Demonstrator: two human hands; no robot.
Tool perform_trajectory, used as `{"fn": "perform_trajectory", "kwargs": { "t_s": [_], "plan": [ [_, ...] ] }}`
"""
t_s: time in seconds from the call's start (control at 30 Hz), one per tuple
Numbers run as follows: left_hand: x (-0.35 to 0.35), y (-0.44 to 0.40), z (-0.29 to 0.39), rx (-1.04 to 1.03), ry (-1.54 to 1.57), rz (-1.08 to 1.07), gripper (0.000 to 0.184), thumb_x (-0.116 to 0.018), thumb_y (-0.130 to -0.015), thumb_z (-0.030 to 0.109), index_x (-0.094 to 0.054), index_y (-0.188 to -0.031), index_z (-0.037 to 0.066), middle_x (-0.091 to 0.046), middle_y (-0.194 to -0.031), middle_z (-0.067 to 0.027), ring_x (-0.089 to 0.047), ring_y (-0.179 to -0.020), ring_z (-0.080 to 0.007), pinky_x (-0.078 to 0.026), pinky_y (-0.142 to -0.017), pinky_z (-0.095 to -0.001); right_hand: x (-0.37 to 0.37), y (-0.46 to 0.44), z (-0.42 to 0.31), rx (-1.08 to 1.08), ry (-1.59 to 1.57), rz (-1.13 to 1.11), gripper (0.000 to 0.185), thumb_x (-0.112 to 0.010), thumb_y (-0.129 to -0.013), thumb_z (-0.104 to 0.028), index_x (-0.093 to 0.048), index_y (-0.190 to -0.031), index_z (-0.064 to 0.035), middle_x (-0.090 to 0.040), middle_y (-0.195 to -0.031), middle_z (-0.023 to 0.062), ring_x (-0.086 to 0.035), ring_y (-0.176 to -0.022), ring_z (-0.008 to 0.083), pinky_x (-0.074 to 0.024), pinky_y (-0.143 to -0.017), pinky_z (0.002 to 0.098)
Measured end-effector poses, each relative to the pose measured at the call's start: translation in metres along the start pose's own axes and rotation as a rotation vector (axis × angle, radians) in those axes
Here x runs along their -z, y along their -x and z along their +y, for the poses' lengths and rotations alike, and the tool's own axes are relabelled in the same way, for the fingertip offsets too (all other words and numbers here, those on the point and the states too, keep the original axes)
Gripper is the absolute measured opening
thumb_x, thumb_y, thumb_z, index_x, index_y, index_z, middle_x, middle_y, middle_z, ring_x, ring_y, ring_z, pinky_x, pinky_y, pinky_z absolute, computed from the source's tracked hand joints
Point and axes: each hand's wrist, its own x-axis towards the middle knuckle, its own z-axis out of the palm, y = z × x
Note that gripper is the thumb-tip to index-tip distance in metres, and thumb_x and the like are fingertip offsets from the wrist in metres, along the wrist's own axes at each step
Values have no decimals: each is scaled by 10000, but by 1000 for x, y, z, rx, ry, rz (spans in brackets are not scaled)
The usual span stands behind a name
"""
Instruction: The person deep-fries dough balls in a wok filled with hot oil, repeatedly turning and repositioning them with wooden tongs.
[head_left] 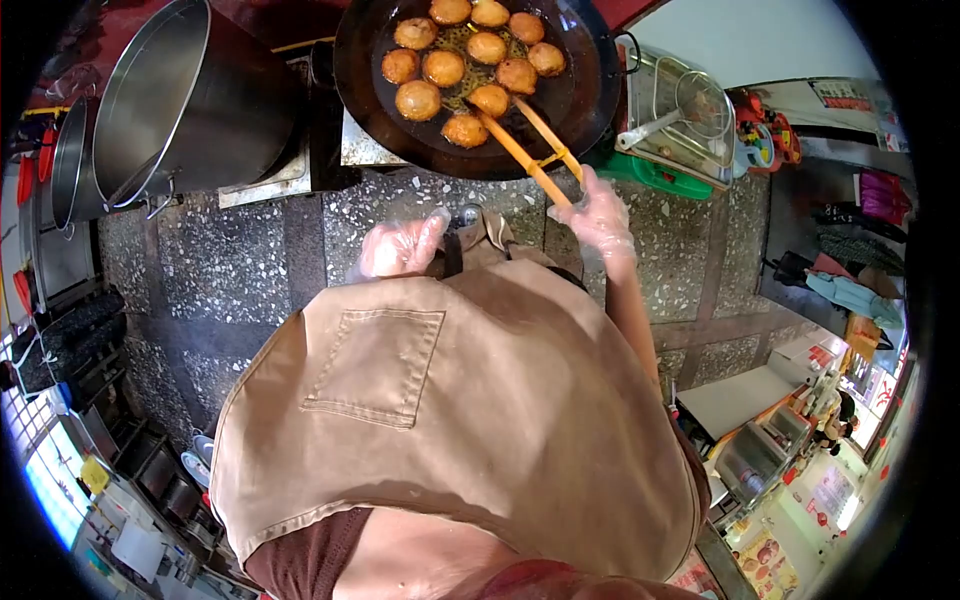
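Observation:
My right hand, in a clear plastic glove, is closed round a pair of long wooden tongs with a crosspiece between the two sticks. Their tips touch a golden-brown fried ball near the front of a wide dark wok. Several more such balls, among them one at the near side, float in the oil. In front of the apron, my left hand wears a clear glove too. Its fingers are curled in, its thumb sticks out, and no object shows in it.
Left of the wok stands a large metal pot, with a smaller pot beyond it. A wire-mesh skimmer lies on a metal tray at the right, above a green basin. A metal sink is at the lower right.

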Motion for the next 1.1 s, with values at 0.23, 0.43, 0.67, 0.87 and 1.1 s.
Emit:
{"fn": "perform_trajectory", "kwargs": {
  "t_s": [0.23, 0.43, 0.67, 0.87, 1.1],
  "plan": [
    [-2, -2, 0, -3, -8, 10, 201, -539, -957, 256, -671, -964, 105, -635, -703, -156, -627, -634, -357, -502, -591, -391, -5, -1, 7, 80, -21, 131, 906, -816, -666, -368, -392, -1392, -32, -579, -1199, 223, -578, -1098, 367, -463, -923, 422],
    [-3, -2, 1, -2, -12, 19, 184, -543, -954, 236, -664, -1009, 109, -639, -702, -149, -632, -628, -347, -508, -597, -383, 0, 4, 2, 55, 95, 37, 907, -807, -665, -347, -376, -1401, -39, -558, -1222, 226, -568, -1096, 392, -467, -915, 446],
    [-6, -4, 0, 3, -35, 38, 184, -548, -950, 212, -655, -1062, 114, -644, -700, -141, -638, -622, -335, -515, -605, -374, 1, 4, 3, -3, 98, 36, 909, -808, -661, -362, -377, -1387, -23, -560, -1220, 229, -569, -1106, 383, -462, -928, 445],
    [-15, -9, -4, 27, -91, 75, 201, -552, -947, 192, -648, -1107, 118, -648, -699, -134, -643, -617, -325, -522, -611, -366, -3, 2, 11, 15, 127, 67, 900, -805, -659, -359, -380, -1373, -14, -574, -1185, 233, -585, -1069, 386, -478, -904, 448],
    [-16, -12, 6, -169, 420, 190, 616, -433, -811, -176, -516, -1347, 115, -638, -1173, -183, -601, -1135, -231, -561, -736, -334, 10, 5, 5, -19, 118, 30, 878, -808, -661, -344, -382, -1348, -2, -587, -1130, 234, -592, -1049, 392, -487, -884, 455]
  ]
}}
